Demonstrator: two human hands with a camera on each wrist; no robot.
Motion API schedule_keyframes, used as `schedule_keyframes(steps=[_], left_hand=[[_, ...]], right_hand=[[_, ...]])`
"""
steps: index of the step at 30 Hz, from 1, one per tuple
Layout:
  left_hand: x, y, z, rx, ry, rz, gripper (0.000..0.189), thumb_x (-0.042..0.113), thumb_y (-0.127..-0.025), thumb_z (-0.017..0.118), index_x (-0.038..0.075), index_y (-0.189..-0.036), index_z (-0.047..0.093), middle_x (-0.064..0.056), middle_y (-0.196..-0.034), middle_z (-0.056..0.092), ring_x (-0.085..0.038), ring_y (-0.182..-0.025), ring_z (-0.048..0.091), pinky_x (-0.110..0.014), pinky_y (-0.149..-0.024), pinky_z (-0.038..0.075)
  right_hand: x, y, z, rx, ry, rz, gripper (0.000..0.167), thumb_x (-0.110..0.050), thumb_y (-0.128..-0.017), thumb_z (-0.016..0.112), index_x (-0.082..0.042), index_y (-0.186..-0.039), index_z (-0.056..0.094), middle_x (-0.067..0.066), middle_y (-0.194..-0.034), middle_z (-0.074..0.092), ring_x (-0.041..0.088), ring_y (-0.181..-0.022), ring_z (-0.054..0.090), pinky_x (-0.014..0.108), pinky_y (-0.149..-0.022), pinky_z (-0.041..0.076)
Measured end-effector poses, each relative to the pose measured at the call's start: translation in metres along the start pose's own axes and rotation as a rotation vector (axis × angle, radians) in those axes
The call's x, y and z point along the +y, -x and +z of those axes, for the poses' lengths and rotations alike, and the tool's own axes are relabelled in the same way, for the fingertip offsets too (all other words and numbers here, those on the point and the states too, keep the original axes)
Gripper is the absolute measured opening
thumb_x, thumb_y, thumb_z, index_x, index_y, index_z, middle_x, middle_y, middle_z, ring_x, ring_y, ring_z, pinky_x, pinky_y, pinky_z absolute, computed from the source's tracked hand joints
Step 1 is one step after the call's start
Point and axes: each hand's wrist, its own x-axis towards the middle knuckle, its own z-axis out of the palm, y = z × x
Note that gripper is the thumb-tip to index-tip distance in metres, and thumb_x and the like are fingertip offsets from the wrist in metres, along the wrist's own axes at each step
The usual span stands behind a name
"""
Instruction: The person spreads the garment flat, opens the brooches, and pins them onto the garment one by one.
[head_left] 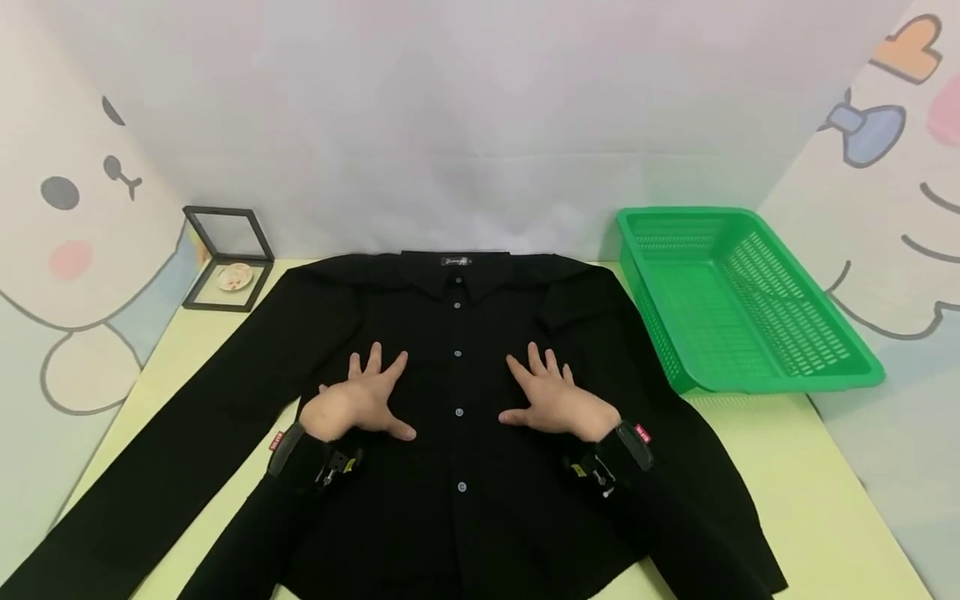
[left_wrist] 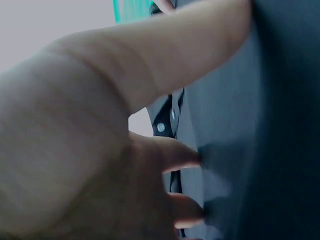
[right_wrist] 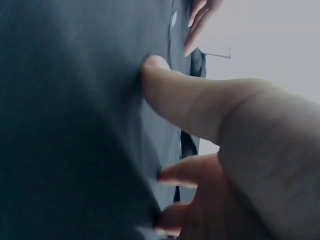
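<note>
A black button-up shirt (head_left: pixel 457 375) lies spread face up on the table, its collar (head_left: pixel 455 271) toward the back wall and light buttons down the middle. On its left front panel rests my left hand (head_left: pixel 363 402), fingers spread. My right hand (head_left: pixel 551 400) lies spread on the other panel, with the button row between both hands. In the left wrist view the fingertips (left_wrist: pixel 187 210) meet the dark cloth. The right wrist view shows the thumb (right_wrist: pixel 175 92) pressing on the fabric. One long sleeve (head_left: pixel 180 417) stretches toward the near left corner.
A green plastic basket (head_left: pixel 750 383) stands at the right back, beside the shirt's shoulder. At the left back is a black folding frame (head_left: pixel 262 287) with a small round pale item (head_left: pixel 236 277) in it. White cloth (head_left: pixel 450 125) hangs behind the pale yellow table (head_left: pixel 795 467).
</note>
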Motion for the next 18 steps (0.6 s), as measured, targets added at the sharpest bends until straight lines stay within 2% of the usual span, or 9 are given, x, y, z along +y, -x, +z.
schedule_keyframes(steps=[4,10,18], left_hand=[[0.0072,-0.0017,0.0037,-0.017,0.003,-0.049,0.124,0.044,-0.079,0.089,0.026,-0.168,0.005,-0.018,-0.171,-0.021,-0.053,-0.154,-0.016,-0.092,-0.103,0.009],[0.006,0.0006,0.0099,-0.014,-0.01,-0.052,0.135,0.046,-0.071,0.094,0.027,-0.168,0.002,-0.017,-0.17,-0.024,-0.051,-0.154,-0.02,-0.092,-0.102,0.005],[0.0047,0.0012,0.0079,-0.011,-0.025,-0.058,0.137,0.047,-0.069,0.095,0.027,-0.168,0.002,-0.016,-0.17,-0.024,-0.051,-0.154,-0.019,-0.092,-0.103,0.005]], right_hand=[[-0.0009,0.002,0.0012,-0.005,-0.029,0.026,0.097,-0.046,-0.099,0.068,-0.009,-0.167,0.01,0.024,-0.171,-0.01,0.05,-0.157,-0.007,0.072,-0.122,0.004],[-0.0001,0.0005,0.0045,-0.02,-0.036,0.058,0.107,-0.049,-0.097,0.069,-0.004,-0.165,0.0,0.019,-0.171,-0.014,0.045,-0.158,-0.011,0.07,-0.123,0.0],[-0.0014,-0.0012,0.0078,-0.006,-0.043,0.065,0.109,-0.048,-0.097,0.07,0.001,-0.164,0.0,0.02,-0.172,-0.012,0.045,-0.158,-0.009,0.07,-0.124,0.002]])
